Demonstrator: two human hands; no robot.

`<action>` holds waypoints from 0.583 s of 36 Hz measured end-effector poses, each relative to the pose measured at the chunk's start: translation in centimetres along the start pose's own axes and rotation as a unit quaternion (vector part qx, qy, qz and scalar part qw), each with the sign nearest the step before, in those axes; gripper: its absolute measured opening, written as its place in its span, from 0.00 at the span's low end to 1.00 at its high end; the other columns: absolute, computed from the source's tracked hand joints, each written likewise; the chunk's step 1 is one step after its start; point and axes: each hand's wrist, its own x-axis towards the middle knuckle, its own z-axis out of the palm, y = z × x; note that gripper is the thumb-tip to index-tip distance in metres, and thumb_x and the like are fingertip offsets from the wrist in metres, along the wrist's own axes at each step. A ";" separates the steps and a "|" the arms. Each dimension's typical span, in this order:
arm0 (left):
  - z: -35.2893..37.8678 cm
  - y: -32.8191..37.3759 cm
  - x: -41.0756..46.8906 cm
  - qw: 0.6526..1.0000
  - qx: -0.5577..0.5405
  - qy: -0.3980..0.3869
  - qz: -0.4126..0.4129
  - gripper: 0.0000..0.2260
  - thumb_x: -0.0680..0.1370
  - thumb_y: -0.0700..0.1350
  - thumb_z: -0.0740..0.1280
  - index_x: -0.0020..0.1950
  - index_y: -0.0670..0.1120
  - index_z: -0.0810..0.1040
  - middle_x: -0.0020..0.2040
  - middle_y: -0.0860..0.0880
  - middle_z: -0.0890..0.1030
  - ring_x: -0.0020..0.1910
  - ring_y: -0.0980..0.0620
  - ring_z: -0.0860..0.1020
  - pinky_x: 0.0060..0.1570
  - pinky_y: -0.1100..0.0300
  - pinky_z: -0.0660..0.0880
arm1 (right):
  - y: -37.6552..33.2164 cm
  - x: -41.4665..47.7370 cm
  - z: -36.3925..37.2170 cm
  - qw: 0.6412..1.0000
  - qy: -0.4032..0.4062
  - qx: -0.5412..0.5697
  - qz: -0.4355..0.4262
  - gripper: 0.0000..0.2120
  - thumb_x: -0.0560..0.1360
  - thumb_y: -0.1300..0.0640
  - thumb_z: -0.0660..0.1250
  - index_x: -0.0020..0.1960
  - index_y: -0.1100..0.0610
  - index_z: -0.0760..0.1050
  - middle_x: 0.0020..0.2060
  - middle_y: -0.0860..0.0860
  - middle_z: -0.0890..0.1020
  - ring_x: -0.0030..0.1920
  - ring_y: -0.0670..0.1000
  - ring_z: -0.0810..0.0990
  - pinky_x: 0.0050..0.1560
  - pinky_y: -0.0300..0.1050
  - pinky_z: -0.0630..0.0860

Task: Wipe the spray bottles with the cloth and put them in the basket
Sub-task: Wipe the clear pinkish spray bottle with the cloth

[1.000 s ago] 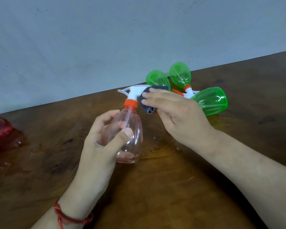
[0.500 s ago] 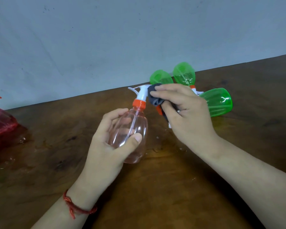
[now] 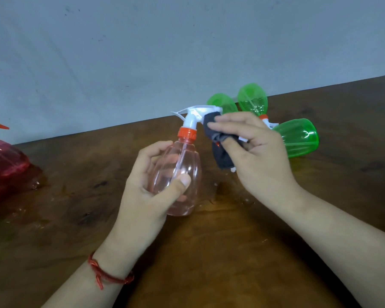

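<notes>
My left hand (image 3: 147, 192) grips a clear pink spray bottle (image 3: 180, 172) round its body and holds it upright above the table. The bottle has an orange collar and a white trigger head (image 3: 195, 114). My right hand (image 3: 253, 156) pinches a dark grey cloth (image 3: 218, 143) between thumb and fingers, and the cloth touches the back of the trigger head. Three green spray bottles lie on the table behind my right hand: one (image 3: 222, 102) at the left, one (image 3: 252, 100) in the middle, one (image 3: 298, 137) at the right.
A red spray bottle (image 3: 2, 161) lies at the left edge of the brown wooden table (image 3: 209, 263), with wet spots around it. A grey wall (image 3: 187, 52) runs along the table's far edge. No basket is in view.
The cloth has slid from the side of the trigger head round to its back and now hangs lower beneath my right hand. My left hand still holds the pink bottle.
</notes>
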 end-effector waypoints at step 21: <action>1.1 0.4 -0.5 0.993 0.102 -0.052 0.002 0.28 0.74 0.50 0.78 0.71 0.60 0.75 0.66 0.56 0.82 0.66 0.50 0.82 0.58 0.64 0.80 | 0.4 0.2 -0.2 0.986 -0.014 -0.125 -0.111 0.14 0.78 0.67 0.73 0.60 0.55 0.87 0.56 0.47 0.85 0.59 0.48 0.82 0.60 0.47 0.80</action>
